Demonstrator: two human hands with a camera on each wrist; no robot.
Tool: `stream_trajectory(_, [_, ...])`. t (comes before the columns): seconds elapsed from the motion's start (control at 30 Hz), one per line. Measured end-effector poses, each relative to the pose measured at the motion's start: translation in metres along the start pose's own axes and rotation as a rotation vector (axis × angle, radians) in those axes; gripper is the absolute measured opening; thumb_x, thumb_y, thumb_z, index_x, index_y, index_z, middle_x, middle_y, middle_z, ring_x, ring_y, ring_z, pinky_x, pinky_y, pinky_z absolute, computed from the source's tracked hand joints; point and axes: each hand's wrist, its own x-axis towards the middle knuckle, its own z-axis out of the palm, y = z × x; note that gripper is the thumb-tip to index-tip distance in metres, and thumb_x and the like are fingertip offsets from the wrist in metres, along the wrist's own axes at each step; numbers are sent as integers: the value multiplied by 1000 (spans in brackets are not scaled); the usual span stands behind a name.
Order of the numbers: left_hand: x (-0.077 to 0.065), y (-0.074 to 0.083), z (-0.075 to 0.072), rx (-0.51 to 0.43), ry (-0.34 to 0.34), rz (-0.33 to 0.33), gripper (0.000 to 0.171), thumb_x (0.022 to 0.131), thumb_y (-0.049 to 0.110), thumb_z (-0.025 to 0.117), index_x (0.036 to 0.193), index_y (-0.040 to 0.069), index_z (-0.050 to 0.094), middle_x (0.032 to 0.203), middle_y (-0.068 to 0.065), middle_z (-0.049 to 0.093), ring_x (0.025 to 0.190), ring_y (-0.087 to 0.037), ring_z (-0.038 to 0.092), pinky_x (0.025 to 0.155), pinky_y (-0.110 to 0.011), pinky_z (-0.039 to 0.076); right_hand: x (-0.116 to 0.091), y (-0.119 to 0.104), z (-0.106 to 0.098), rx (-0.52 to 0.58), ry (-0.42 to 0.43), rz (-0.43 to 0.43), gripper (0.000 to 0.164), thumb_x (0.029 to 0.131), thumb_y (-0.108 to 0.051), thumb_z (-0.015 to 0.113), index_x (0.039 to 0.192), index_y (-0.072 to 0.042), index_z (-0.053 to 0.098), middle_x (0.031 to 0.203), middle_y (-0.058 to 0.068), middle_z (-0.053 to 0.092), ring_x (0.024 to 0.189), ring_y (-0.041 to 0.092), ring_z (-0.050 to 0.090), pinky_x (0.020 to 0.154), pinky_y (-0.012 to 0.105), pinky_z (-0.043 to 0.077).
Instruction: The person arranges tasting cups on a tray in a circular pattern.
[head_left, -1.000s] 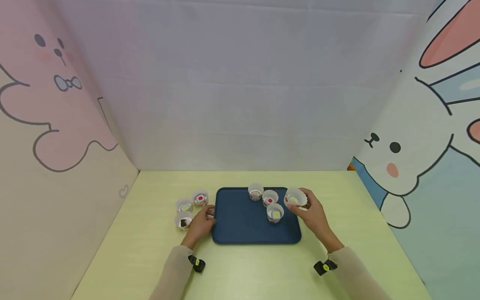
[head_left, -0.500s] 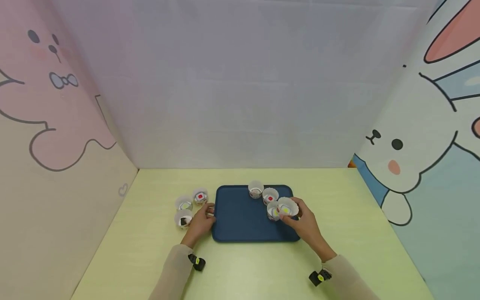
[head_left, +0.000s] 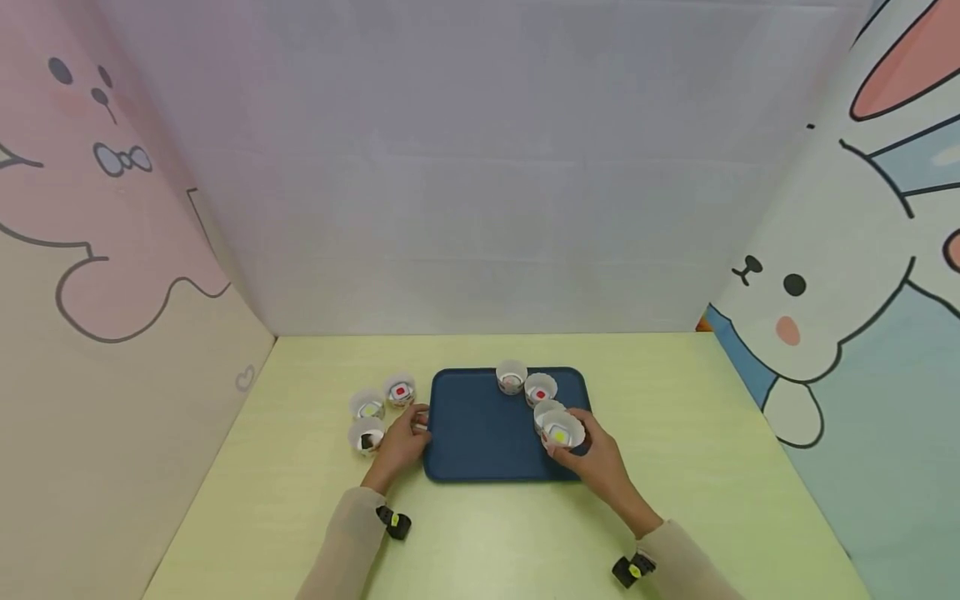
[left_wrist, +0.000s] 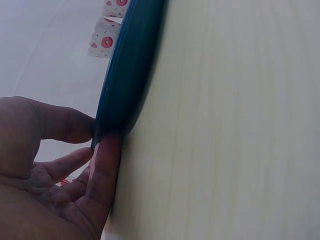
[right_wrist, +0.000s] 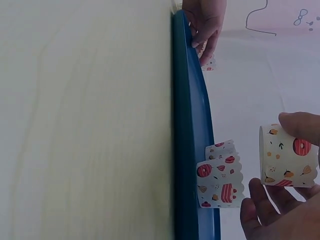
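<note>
My right hand (head_left: 603,471) holds a white scalloped paper baking cup (head_left: 562,430) by its sides, with a small yellow-and-white piece inside. In the right wrist view this printed cup (right_wrist: 287,157) hangs apart from the blue tray (right_wrist: 182,125). The head view shows it over the tray's right part, overlapping another cup (head_left: 547,412). At the tray's left edge, my left hand (head_left: 400,446) grips the rim. The left wrist view has the thumb (left_wrist: 70,125) on the tray's (left_wrist: 127,65) upper side and a finger underneath.
Two more cups, one with a red piece (head_left: 541,389) and one farther back (head_left: 512,377), stand on the tray. Left of it, on the pale table (head_left: 480,542), are three cups (head_left: 400,390) close to my left hand. Printed walls enclose the table.
My right hand has carried its cup left and toward me, from the tray's right edge to in front of the other cups. The left hand keeps its hold on the tray.
</note>
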Motion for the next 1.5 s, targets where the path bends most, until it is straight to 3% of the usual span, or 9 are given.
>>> stream_trajectory(0.53, [1,0,1,8,-4,-9,53,83,4,61,135,6,53,115,-13,63,97,-23,66,79,-36,55,-9,10,20,-51,-37,33,62,74,-19,85,128,-10,56,114,7,67,93,16,57,77,23,47])
stream_trajectory(0.83, [1,0,0,10,-6,-15,52,84,5,61,136,8,53,116,-12,63,99,-23,65,80,-37,55,-11,18,28,-127,-21,28,63,72,-23,86,128,-13,57,116,5,68,104,20,60,88,39,48])
stream_trajectory(1.5, [0,2,0,5,-3,-17,52,84,5,61,135,7,54,116,-12,63,99,-24,66,80,-39,55,-9,20,32,-186,-36,35,61,70,-15,87,125,-12,59,118,6,68,107,23,62,92,45,48])
